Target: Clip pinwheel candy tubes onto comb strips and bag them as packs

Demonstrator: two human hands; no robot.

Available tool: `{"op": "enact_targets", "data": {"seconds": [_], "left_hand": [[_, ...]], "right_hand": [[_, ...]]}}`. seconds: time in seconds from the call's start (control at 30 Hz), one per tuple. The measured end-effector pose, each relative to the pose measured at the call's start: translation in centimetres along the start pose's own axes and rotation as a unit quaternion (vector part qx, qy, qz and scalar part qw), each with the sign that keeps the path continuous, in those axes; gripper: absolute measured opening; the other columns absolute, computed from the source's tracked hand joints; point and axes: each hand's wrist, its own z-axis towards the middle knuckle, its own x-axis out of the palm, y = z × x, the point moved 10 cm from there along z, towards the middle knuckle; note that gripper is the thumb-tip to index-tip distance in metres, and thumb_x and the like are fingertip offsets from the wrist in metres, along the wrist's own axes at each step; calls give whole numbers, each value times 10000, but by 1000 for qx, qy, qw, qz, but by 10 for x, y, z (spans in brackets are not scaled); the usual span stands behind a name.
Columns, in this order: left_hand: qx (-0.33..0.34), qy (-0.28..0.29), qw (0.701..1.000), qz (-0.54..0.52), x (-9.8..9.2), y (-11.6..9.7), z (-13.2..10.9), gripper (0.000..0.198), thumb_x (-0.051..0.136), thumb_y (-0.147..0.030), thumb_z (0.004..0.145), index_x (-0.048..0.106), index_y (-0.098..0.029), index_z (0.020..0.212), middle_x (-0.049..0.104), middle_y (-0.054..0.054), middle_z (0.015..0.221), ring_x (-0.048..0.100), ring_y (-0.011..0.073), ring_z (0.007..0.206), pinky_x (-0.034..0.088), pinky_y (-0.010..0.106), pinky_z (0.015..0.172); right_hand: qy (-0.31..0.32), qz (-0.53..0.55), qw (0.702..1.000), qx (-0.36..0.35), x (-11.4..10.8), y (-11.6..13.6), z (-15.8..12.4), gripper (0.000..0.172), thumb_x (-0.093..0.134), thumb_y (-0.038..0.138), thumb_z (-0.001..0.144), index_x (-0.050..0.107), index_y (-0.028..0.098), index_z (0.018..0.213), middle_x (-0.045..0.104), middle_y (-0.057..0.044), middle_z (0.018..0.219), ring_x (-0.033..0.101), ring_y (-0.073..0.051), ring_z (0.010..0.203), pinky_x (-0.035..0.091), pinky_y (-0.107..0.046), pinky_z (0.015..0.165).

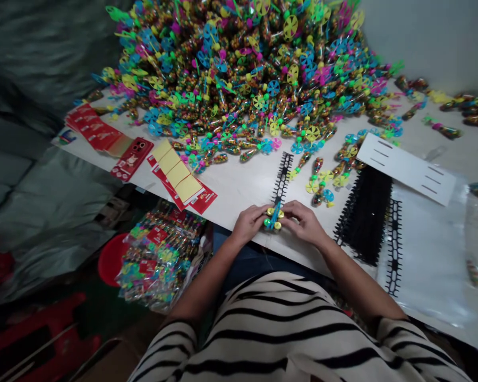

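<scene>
Near the front edge of the table, a black plastic strip with toothed sides lies pointing away from me. At its near end is a small cluster of candy toys with yellow, green and blue plastic parts. My left hand pinches the cluster from the left side, fingers closed. From the right, my right hand grips it too, with thumb and fingers bent around its edge. Fingers partly hide how the toys sit on the strip. Several loose candy-filled bottles with fan tops lie just beyond my right hand.
A big heap of candy toys covers the table's back. Red cards, a red phone and yellow-backed cards lie left. Right are stacked black strips, a slotted white card and clear bags. Packed bags sit below.
</scene>
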Motion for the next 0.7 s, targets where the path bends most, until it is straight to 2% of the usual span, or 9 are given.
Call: {"op": "enact_targets", "data": {"seconds": [0.1,0.17,0.2,0.27,0.33,0.4,0.5,0.6,0.7], "left_hand": [[-9,79,997,-2,0,-1,-2,474,591,-262,845,574,-198,1314,721,54,911,646,158,743,531,278,729],[-20,120,992,-14,-7,3,1,501,589,-278,849,547,-196,1342,731,47,899,649,147,693,530,260,688],[-26,119,992,-17,-16,6,7,466,576,-290,858,575,-192,1314,739,54,923,665,153,713,533,260,696],[-39,74,997,-3,-42,16,30,366,551,-314,875,664,-180,1196,747,69,969,692,178,801,539,273,748],[-43,9,999,33,-69,27,68,304,543,-313,880,714,-174,1089,752,71,963,696,194,852,534,288,796],[-32,-44,995,87,-89,33,116,275,534,-263,879,720,-176,1062,752,62,957,686,192,866,521,297,828],[-11,-82,972,220,-103,36,197,303,486,-166,890,705,-202,1097,720,59,1093,631,200,1003,472,318,911],[13,-60,937,344,-97,36,267,369,440,-109,899,665,-209,1174,681,79,1157,570,222,1083,432,337,922],[34,3,906,421,-79,39,311,342,439,-137,913,659,-184,1171,654,129,1129,542,264,1100,414,357,874]], "right_hand": [[95,-13,995,8,-14,1,-1,261,614,370,871,670,225,1080,683,-76,939,642,-163,756,548,-319,708],[101,-56,993,28,-39,-9,9,259,600,376,875,688,216,1058,712,-74,924,660,-170,753,544,-307,698],[86,-87,992,39,-55,-16,19,251,588,375,877,704,211,1027,724,-74,916,668,-177,755,541,-305,692],[47,-156,985,56,-85,-31,51,248,560,362,879,728,203,969,738,-72,900,676,-192,758,533,-308,693],[19,-234,970,63,-105,-46,97,262,537,328,880,739,189,971,742,-75,922,678,-209,791,522,-322,735],[-2,-326,943,62,-115,-58,153,294,494,267,889,735,174,1029,735,-87,998,666,-234,894,496,-337,807],[8,-456,887,69,-114,-78,230,369,426,138,876,710,159,1111,706,-102,1098,596,-263,1049,445,-355,878],[27,-547,831,97,-110,-101,275,399,395,70,854,700,122,1106,676,-145,1136,508,-303,1131,392,-424,916],[46,-586,801,111,-106,-117,290,386,375,75,872,716,108,1049,657,-179,1128,460,-325,1149,348,-486,924]]}}
